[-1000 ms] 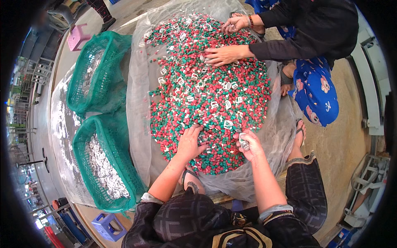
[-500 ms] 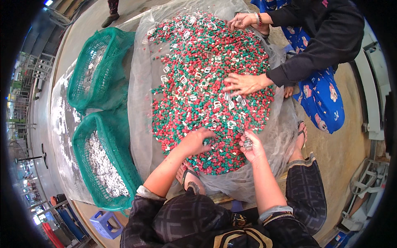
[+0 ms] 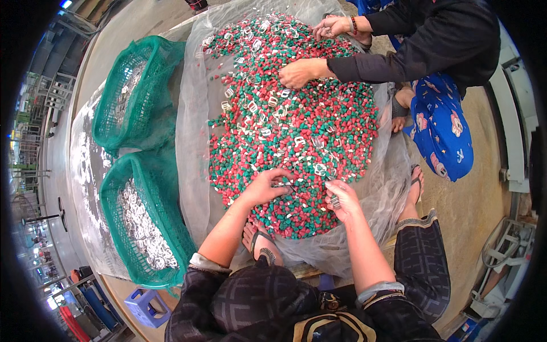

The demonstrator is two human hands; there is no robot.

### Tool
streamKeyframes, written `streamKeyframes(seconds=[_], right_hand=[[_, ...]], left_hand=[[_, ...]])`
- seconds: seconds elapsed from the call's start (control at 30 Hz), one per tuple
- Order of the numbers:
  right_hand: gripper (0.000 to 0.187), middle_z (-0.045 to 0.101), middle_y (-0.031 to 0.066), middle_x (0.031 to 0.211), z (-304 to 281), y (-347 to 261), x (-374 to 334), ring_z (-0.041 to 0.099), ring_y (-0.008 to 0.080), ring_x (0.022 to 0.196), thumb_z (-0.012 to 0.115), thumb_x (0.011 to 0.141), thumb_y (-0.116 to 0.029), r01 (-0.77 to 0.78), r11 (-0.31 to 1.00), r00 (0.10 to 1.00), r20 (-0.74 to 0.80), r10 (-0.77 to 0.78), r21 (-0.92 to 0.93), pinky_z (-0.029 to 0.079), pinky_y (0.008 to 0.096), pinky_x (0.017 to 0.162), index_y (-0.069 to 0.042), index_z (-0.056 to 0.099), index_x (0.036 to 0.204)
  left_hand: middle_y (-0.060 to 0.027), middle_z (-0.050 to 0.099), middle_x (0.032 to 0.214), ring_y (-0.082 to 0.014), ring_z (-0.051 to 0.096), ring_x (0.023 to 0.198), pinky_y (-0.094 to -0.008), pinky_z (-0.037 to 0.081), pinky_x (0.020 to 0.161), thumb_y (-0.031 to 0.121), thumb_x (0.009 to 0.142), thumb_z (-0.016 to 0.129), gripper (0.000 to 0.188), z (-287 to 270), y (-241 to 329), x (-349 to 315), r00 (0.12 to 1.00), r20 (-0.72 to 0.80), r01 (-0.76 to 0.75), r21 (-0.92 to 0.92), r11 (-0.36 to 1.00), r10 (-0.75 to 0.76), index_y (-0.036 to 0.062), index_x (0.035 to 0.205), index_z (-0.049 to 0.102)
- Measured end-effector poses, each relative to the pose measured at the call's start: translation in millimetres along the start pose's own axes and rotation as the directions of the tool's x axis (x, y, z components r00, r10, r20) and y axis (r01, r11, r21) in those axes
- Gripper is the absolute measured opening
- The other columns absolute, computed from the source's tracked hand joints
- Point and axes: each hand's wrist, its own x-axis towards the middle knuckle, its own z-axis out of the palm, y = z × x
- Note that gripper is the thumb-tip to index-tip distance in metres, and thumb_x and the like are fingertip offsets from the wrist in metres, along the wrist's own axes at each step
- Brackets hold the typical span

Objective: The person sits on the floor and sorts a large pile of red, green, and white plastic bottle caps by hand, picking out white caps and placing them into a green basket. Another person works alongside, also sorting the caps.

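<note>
- Pile [image 3: 302,122]: red, green, white pebbles, loose buckles [image 3: 299,141] among them.
- Left hand [image 3: 264,188], pile's 7 o'clock: fingers curved, thumb apart; cannot tell whether pinching.
- Right hand [image 3: 345,203], 5 o'clock: pinching metal buckles [image 3: 335,202].
- Green basket [image 3: 168,194], 8 o'clock.

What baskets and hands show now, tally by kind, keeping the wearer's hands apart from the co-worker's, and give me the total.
Green baskets: 2
Wearer's hands: 2
Co-worker's hands: 2
Total: 6
</note>
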Motion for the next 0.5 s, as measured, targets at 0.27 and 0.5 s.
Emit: streamKeyframes(seconds=[0.27,0.5], right_hand=[[0.018,0.051,-0.0007,0.062,9,6,3,0.050,0.0096,0.047,0.073,0.077,-0.015,0.006,0.985,1.000,0.026,-0.001,-0.171,0.036,0.0223,0.036,-0.007,0.058,0.082],[0.017,0.058,0.0004,0.066,19,14,4,0.051,0.0076,0.046,0.072,0.077,-0.014,0.070,0.935,0.997,0.044,-0.058,-0.347,0.036,0.0217,0.036,-0.004,0.062,0.086]], left_hand=[[-0.0107,0.056,0.099,-0.0269,0.059,0.089,-0.0368,0.049,0.080,0.001,0.067,0.065,0.046,-6,1,-13,0.959,-0.279,0.052,0.323,0.945,0.043,0.0101,0.112,0.059],[-0.0077,0.056,0.095,-0.0271,0.056,0.095,-0.0379,0.048,0.077,0.014,0.070,0.071,0.033,43,1,-3,0.972,-0.111,-0.100,0.600,0.794,0.206,0.0133,0.102,0.062]])
